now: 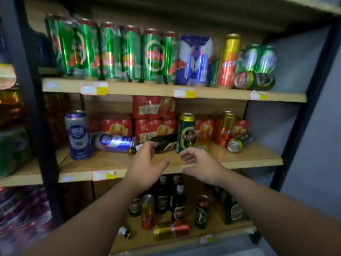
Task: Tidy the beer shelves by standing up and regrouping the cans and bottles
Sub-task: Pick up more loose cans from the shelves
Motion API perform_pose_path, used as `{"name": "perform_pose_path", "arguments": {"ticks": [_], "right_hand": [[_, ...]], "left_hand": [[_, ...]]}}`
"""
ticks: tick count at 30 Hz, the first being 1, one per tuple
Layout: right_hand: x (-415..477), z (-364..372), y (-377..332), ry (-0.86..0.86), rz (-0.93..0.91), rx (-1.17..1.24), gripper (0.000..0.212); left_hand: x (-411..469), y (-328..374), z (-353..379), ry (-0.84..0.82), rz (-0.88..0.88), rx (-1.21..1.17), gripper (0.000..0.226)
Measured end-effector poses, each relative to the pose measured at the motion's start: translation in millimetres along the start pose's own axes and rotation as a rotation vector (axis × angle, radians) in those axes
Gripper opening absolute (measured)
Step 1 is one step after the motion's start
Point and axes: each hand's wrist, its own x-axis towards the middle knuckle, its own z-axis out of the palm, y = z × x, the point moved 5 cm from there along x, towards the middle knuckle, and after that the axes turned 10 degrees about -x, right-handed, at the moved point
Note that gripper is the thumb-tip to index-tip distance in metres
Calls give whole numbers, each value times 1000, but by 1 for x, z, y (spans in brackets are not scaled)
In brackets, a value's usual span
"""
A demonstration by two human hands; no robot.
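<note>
The left hand (145, 163) is being held open over the front of the middle shelf (249, 159), a pale wooden board. Its thumb is spread and its fingers are loosely bent, and nothing is being gripped. Its fingertips are being held right by a dark glass bottle (165, 143) lying on its side with the neck to the left; whether it is being touched cannot be told. The right hand (201, 166) is likewise being held open and empty, fingers softly curled, just in front of an upright green can (186, 133) with a gold rim.

To the left, a glossy blue-and-silver can (114, 142) is lying on its side beside an upright blue can (78, 135). To the right, a tall gold-and-red can (224, 128) is standing, and a small fallen can (238, 143) is lying with its round metal end turned outward.

Behind them, red shrink-wrapped packs (154, 108) are being displayed in a stack, with "PEARL" readable on them. Shiny green cans (110, 52) are being displayed in a row on the board above. Below, dark bottles (177, 200) are standing behind a toppled gold-and-red can (171, 230). The writing on the yellow-and-white price tags (94, 87) is too blurred to read.
</note>
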Motion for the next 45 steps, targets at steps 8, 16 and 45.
{"name": "perform_pose_path", "arguments": {"ticks": [8, 16, 45], "right_hand": [[8, -98, 5, 194, -9, -59, 39], [19, -207, -9, 384, -57, -103, 40], [112, -320, 56, 343, 149, -932, 64]], "left_hand": [[60, 82, 28, -85, 174, 20, 53], [120, 180, 50, -114, 340, 28, 50], [231, 243, 123, -209, 413, 135, 44]]}}
